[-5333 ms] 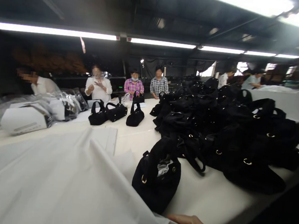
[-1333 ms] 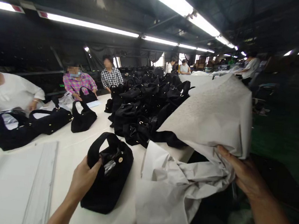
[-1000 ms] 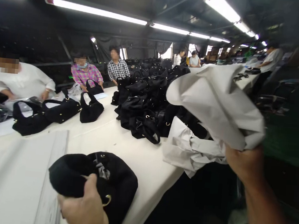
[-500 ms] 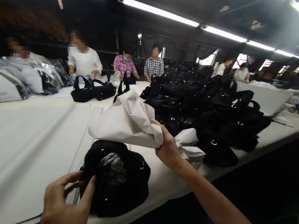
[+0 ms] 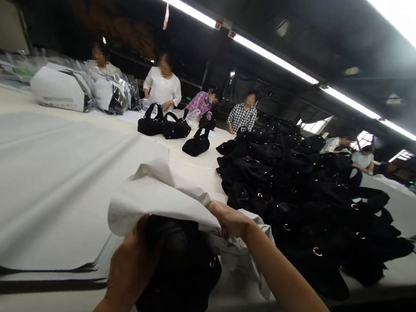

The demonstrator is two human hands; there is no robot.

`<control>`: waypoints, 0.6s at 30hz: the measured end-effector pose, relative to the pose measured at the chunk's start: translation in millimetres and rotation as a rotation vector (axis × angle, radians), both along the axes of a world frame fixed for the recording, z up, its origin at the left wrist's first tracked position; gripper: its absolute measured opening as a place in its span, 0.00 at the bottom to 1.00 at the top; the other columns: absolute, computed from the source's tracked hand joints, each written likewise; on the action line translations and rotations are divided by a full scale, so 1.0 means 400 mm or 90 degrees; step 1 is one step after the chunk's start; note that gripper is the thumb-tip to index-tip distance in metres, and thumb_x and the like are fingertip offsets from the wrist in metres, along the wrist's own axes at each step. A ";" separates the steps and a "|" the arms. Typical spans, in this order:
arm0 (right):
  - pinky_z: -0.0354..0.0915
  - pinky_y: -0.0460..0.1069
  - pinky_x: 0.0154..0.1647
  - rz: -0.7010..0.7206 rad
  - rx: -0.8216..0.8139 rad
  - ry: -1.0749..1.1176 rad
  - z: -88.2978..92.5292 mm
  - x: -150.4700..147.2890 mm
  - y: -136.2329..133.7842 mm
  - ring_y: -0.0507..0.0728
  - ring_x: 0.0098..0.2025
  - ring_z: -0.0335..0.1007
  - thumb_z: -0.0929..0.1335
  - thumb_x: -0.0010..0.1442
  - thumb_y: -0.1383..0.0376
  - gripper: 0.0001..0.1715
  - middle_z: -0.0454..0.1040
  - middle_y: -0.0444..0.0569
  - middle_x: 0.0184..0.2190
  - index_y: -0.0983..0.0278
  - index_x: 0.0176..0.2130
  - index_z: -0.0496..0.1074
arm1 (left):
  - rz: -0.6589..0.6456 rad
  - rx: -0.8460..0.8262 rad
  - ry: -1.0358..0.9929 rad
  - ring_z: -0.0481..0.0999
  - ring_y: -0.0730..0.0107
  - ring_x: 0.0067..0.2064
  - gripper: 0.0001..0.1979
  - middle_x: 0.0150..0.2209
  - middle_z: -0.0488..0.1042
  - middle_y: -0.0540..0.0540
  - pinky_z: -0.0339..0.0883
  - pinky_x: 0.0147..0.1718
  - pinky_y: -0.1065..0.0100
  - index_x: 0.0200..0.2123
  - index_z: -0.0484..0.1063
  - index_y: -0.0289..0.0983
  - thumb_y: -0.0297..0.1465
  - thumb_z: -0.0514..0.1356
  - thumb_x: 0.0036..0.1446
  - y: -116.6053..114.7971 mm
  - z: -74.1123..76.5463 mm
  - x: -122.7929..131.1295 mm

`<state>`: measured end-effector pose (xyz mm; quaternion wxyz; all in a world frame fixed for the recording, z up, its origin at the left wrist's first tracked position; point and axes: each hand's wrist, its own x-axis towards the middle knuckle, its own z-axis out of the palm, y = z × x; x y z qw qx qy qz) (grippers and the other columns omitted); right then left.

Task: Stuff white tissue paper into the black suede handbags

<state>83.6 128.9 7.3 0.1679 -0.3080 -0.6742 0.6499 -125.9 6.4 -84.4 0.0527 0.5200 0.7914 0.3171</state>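
Observation:
A black fabric handbag with a gold-coloured ring sits at the table's near edge, its top partly covered by paper. My left hand is closed on the bag's left side, its fingertips hidden under the paper and in the dark opening. Crumpled white paper spreads over the bag, drooping on the left and bunched on the right. My right hand grips this paper just above the bag's right side.
A stack of large white sheets lies to the left. On the right rises a heap of black bags. Several finished-looking black handbags stand farther back. Plastic-wrapped white packs are at the far left. Several people work across the table.
The paper has come down over the bag's opening with my right hand. My left hand has moved in against the bag and under the paper's edge. The camera view has turned left and tilted.

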 end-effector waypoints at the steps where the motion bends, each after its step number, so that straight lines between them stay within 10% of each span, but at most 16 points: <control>1: 0.60 0.56 0.62 0.002 0.026 -0.029 0.017 -0.014 -0.008 0.62 0.60 0.64 0.71 0.55 0.43 0.45 0.69 0.54 0.59 0.60 0.63 0.63 | -0.009 -0.019 -0.010 0.77 0.59 0.33 0.20 0.39 0.74 0.44 0.57 0.27 0.66 0.53 0.61 0.40 0.44 0.51 0.65 0.003 0.000 -0.006; 5: 0.51 0.55 0.67 0.021 0.139 -0.124 0.079 -0.060 -0.049 0.61 0.65 0.57 0.78 0.49 0.55 0.53 0.63 0.49 0.64 0.55 0.67 0.56 | -0.043 -0.111 -0.015 0.79 0.50 0.37 0.21 0.37 0.77 0.40 0.55 0.28 0.64 0.48 0.66 0.37 0.47 0.51 0.63 0.017 -0.017 -0.036; 9: 0.67 0.51 0.49 0.040 0.115 -0.131 0.090 -0.054 -0.085 0.57 0.46 0.72 0.76 0.50 0.61 0.34 0.78 0.45 0.44 0.58 0.56 0.73 | -0.060 -0.129 -0.024 0.79 0.48 0.35 0.23 0.30 0.77 0.41 0.52 0.27 0.64 0.47 0.68 0.37 0.49 0.48 0.63 0.016 -0.011 -0.046; 18: 0.71 0.54 0.45 -0.533 0.312 0.107 0.140 0.023 -0.068 0.59 0.40 0.75 0.74 0.51 0.56 0.24 0.77 0.51 0.41 0.62 0.46 0.70 | -0.087 -0.086 -0.049 0.77 0.54 0.32 0.23 0.27 0.75 0.42 0.56 0.28 0.65 0.40 0.70 0.38 0.48 0.45 0.64 0.052 0.032 -0.042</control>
